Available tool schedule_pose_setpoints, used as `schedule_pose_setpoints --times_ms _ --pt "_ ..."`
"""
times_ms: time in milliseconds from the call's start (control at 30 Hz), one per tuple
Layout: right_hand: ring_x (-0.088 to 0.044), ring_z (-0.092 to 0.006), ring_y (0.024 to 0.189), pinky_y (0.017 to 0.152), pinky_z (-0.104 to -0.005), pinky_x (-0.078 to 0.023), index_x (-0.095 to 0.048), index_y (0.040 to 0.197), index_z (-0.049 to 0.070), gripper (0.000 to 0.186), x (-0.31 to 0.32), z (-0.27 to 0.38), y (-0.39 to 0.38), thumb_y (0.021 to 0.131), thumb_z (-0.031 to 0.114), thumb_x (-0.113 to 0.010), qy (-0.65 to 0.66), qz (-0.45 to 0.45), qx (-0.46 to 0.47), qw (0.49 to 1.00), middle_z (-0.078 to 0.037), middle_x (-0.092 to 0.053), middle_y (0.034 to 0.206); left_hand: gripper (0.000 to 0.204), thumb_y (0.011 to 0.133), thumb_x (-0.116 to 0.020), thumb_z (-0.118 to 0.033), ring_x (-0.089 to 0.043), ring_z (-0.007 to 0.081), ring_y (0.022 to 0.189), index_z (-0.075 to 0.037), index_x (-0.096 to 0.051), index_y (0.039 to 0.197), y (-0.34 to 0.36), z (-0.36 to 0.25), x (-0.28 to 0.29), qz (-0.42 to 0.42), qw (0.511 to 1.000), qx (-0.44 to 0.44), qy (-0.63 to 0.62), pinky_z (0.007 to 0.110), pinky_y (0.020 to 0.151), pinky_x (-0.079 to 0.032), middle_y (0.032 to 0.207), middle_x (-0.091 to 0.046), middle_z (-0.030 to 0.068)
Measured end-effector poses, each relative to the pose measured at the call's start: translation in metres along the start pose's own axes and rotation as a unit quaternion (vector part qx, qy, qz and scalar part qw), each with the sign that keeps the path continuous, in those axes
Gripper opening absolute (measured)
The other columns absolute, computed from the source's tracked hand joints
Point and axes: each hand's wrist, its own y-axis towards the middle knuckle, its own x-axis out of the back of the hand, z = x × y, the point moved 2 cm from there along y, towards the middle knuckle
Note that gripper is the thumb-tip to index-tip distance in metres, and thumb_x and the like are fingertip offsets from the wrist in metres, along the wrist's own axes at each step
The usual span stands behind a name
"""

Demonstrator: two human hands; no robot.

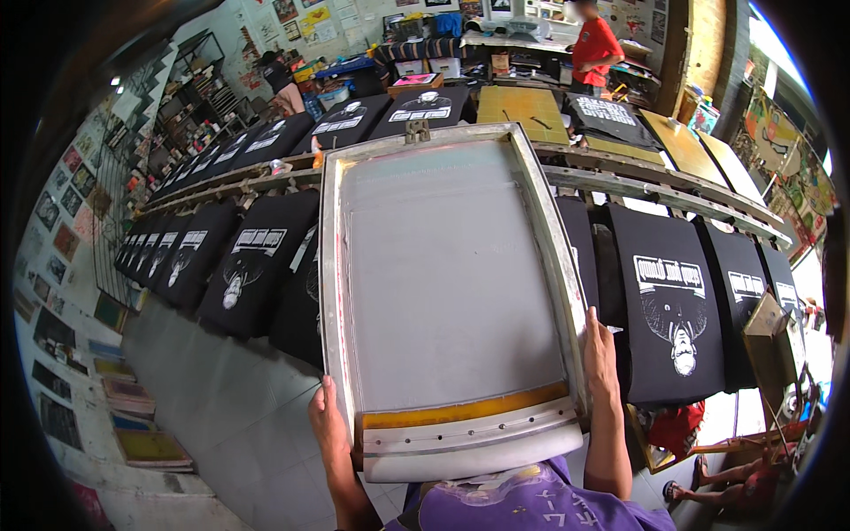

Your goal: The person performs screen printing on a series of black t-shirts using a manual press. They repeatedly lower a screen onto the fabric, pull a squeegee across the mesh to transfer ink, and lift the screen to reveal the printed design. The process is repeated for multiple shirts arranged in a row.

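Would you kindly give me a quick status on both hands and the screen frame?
Left hand and right hand grip the screen frame by its side rails. Squeegee lies across the near end. Frame sits over black printed shirts; nothing blocking.

A large screen-printing frame (447, 283) blocks the middle; black printed T-shirts (243, 265) crowd both sides; open floor (230, 416) lies lower left.

1 screen frame (447, 283) is gripped by 2 hands, the left hand (329, 425) and right hand (600, 358). 1 squeegee (469, 434) lies in it. 2 long rows of black shirts (673, 310) hang beyond, too many to count surely.
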Motion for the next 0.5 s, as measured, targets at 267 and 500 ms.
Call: schedule_pose_setpoints --times_ms 267,500 --pt "-0.047 -0.0089 0.078 0.068 -0.0284 -0.04 -0.067 0.118 -0.009 0.061 -0.044 0.001 -0.015 0.111 0.048 -0.047 0.043 0.088 0.034 0.995 0.0 -0.058 0.085 0.06 0.106 -0.055 -0.052 -0.061 0.0176 0.091 0.006 -0.07 0.107 -0.013 0.038 0.063 -0.13 0.985 0.07 -0.084 0.034 0.087 -0.049 0.093 -0.067 0.0092" --pt "-0.059 -0.035 0.13 0.112 -0.0399 -0.043 -0.05 0.147 -0.011 0.083 -0.091 0.006 -0.047 0.105 0.061 -0.048 -0.014 0.214 0.023 0.976 -0.03 -0.063 0.136 0.069 0.108 -0.049 -0.055 -0.067 0.0262 0.096 0.01 -0.064 0.125 -0.077 -0.011 0.115 -0.078 0.986 0.112 -0.097 0.039 0.089 -0.053 0.112 -0.069 0.017"
